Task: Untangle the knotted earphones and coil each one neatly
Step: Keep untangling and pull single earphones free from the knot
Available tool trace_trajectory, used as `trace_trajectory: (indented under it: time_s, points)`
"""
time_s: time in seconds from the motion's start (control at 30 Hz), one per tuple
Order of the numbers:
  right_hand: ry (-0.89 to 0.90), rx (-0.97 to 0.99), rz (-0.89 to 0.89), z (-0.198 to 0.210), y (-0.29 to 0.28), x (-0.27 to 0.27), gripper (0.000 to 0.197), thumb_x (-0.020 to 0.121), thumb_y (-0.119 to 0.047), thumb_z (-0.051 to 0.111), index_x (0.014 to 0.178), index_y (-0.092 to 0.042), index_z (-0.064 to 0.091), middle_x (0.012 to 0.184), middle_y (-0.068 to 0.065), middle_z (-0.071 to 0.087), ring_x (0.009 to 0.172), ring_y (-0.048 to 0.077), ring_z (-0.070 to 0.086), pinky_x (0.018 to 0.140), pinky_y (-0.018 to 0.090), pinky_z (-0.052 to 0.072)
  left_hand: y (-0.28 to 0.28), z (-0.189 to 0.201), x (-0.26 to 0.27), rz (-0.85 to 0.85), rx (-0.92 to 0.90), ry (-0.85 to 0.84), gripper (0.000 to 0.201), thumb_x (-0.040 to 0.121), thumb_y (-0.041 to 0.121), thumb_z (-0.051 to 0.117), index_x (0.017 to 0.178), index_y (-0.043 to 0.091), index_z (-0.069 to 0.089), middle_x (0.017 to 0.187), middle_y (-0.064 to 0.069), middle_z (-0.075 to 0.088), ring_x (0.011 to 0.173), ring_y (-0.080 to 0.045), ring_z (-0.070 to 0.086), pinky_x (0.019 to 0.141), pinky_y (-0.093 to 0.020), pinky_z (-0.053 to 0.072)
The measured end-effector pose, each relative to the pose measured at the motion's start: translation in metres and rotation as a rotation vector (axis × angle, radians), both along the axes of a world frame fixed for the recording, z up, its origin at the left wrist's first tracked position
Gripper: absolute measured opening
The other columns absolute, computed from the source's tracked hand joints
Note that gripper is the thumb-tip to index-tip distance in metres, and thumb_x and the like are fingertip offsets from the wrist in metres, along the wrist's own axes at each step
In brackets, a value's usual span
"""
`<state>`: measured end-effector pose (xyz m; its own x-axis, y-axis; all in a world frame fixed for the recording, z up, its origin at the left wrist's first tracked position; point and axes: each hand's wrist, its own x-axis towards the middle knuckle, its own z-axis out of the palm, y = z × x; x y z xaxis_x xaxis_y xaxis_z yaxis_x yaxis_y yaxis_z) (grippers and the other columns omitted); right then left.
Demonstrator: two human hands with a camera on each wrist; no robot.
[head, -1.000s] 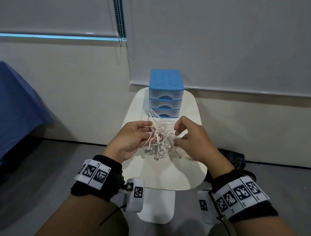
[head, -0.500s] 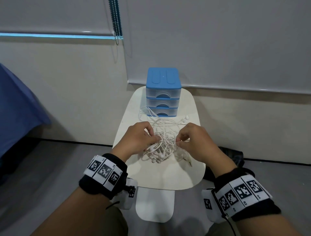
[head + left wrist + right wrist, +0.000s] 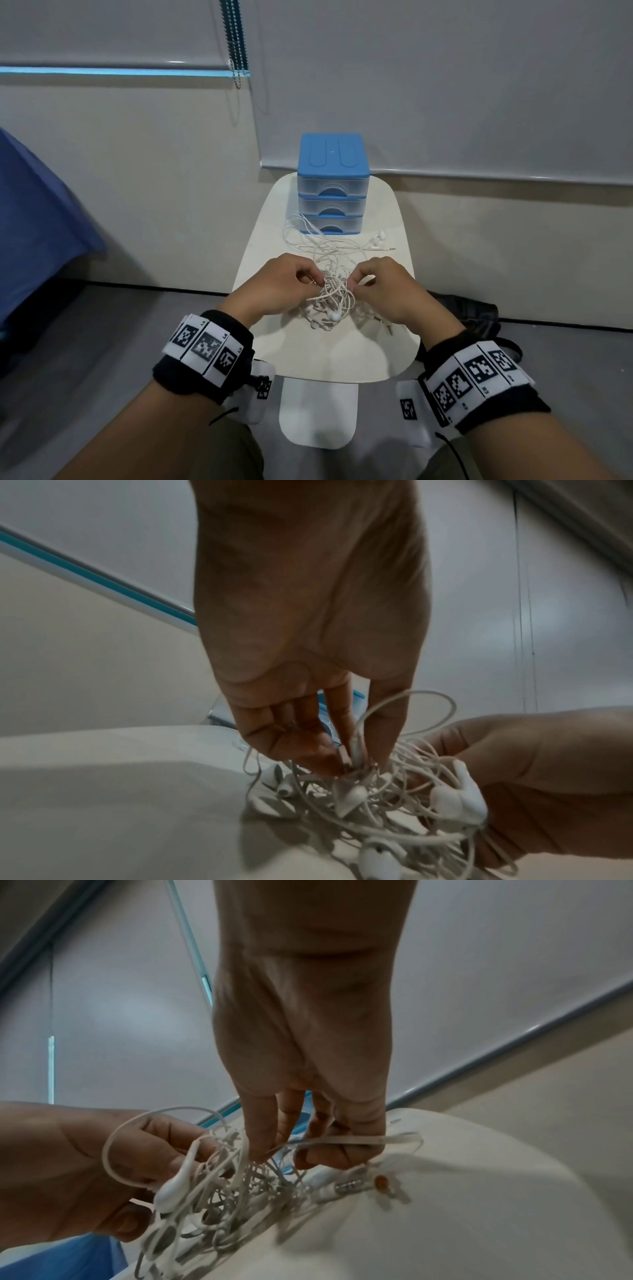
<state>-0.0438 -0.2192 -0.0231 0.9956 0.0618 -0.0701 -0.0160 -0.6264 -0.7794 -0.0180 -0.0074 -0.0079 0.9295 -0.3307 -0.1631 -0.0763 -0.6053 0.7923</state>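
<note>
1. At desk centre, between both hands: knotted earphones (image 3: pixel 330 294), white, bunched, partly lifted, loose loops trailing toward the blue drawer unit (image 3: pixel 333 185).
2. Left of the knot: left hand (image 3: pixel 274 291), fingertips pinching cords at the tangle's top.
3. Right of the knot: right hand (image 3: pixel 387 291), thumb and fingers pinching strands; metal plugs lying just beside it.
4. Underneath: cream desk (image 3: pixel 342 356), near edge bare; grey floor on both sides, wall and blind behind.
</note>
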Motion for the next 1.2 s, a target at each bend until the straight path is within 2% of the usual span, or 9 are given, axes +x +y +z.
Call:
trace_trajectory:
  time_s: [0.07, 0.17, 0.3, 0.5, 0.6, 0.77, 1.0, 1.1, 1.2]
  points:
    - [0.078, 0.081, 0.013, -0.003, 0.004, 0.002, 0.017, 0.091, -0.012, 0.069, 0.074, -0.016, 0.069, 0.069, -0.005, 0.066, 0.055, 0.011, 0.053, 0.048, 0.019, 0.039, -0.002, -0.002, 0.000, -0.032, 0.022, -0.022, 0.008, 0.085, 0.015, 0.081, 0.087, 0.022, 0.076, 0.076, 0.006, 0.066, 0.062, -0.006, 0.057, 0.062, -0.018, 0.046]
    - [0.146, 0.169, 0.056, -0.003, 0.008, 0.006, 0.016, 0.091, -0.011, 0.069, 0.076, -0.014, 0.066, 0.077, 0.009, 0.065, 0.058, 0.018, 0.051, 0.050, 0.025, 0.038, -0.003, -0.003, 0.003, -0.047, 0.074, -0.063, 0.009, 0.084, 0.021, 0.083, 0.080, 0.022, 0.074, 0.069, 0.011, 0.063, 0.060, -0.003, 0.052, 0.063, -0.017, 0.042]
    - [0.240, 0.278, 0.086, 0.003, 0.006, 0.010, 0.014, 0.094, -0.007, 0.071, 0.081, -0.008, 0.066, 0.075, 0.010, 0.061, 0.047, 0.013, 0.047, 0.043, 0.021, 0.035, -0.004, 0.003, 0.007, -0.052, 0.057, -0.015, 0.012, 0.092, 0.023, 0.075, 0.081, 0.017, 0.075, 0.062, 0.017, 0.063, 0.051, 0.006, 0.051, 0.054, -0.011, 0.038]
    - [0.310, 0.321, 0.107, 0.005, 0.006, 0.019, 0.019, 0.089, 0.006, 0.070, 0.076, -0.008, 0.068, 0.065, 0.005, 0.063, 0.051, 0.014, 0.052, 0.047, 0.023, 0.041, -0.003, 0.003, 0.006, -0.029, -0.019, 0.127, 0.012, 0.099, 0.011, 0.064, 0.090, 0.006, 0.069, 0.074, -0.014, 0.067, 0.053, -0.020, 0.059, 0.051, -0.023, 0.047]
    - [0.320, 0.358, 0.119, 0.003, 0.005, 0.019, 0.012, 0.087, 0.010, 0.069, 0.085, -0.001, 0.069, 0.074, 0.015, 0.062, 0.057, 0.019, 0.055, 0.050, 0.025, 0.045, -0.002, 0.002, 0.003, -0.007, -0.112, 0.093, 0.010, 0.096, 0.005, 0.067, 0.099, 0.010, 0.060, 0.078, -0.015, 0.068, 0.059, -0.025, 0.064, 0.062, -0.036, 0.055]
    - [0.332, 0.411, 0.147, 0.000, 0.000, 0.021, 0.010, 0.084, 0.011, 0.071, 0.086, 0.001, 0.070, 0.078, 0.016, 0.064, 0.065, 0.021, 0.059, 0.058, 0.027, 0.050, 0.000, 0.001, 0.003, -0.031, -0.049, -0.003, 0.024, 0.086, -0.003, 0.063, 0.080, 0.020, 0.067, 0.079, -0.014, 0.068, 0.066, -0.030, 0.071, 0.082, -0.058, 0.061]
    - [0.359, 0.443, 0.148, 0.003, -0.001, 0.020, 0.016, 0.086, 0.011, 0.070, 0.078, -0.003, 0.066, 0.070, 0.011, 0.063, 0.056, 0.015, 0.059, 0.051, 0.022, 0.048, -0.004, 0.009, 0.001, -0.009, 0.004, 0.001, 0.008, 0.084, 0.010, 0.076, 0.077, 0.015, 0.077, 0.081, -0.002, 0.076, 0.066, -0.011, 0.070, 0.075, -0.029, 0.062]
    - [0.350, 0.423, 0.142, 0.005, 0.000, 0.019, 0.021, 0.086, 0.012, 0.070, 0.074, -0.005, 0.065, 0.067, 0.007, 0.063, 0.056, 0.013, 0.059, 0.052, 0.020, 0.048, -0.004, 0.008, 0.002, -0.041, 0.129, -0.070, 0.007, 0.080, 0.019, 0.083, 0.076, 0.017, 0.078, 0.078, 0.006, 0.076, 0.064, 0.001, 0.061, 0.063, -0.011, 0.048]
    - [0.368, 0.378, 0.134, 0.005, -0.001, 0.018, 0.020, 0.086, 0.008, 0.071, 0.074, -0.006, 0.065, 0.072, 0.012, 0.064, 0.059, 0.018, 0.059, 0.052, 0.023, 0.045, -0.008, 0.010, 0.003, -0.050, 0.199, -0.119, 0.007, 0.084, 0.017, 0.078, 0.077, 0.016, 0.077, 0.082, 0.003, 0.077, 0.055, 0.003, 0.059, 0.058, -0.011, 0.045]
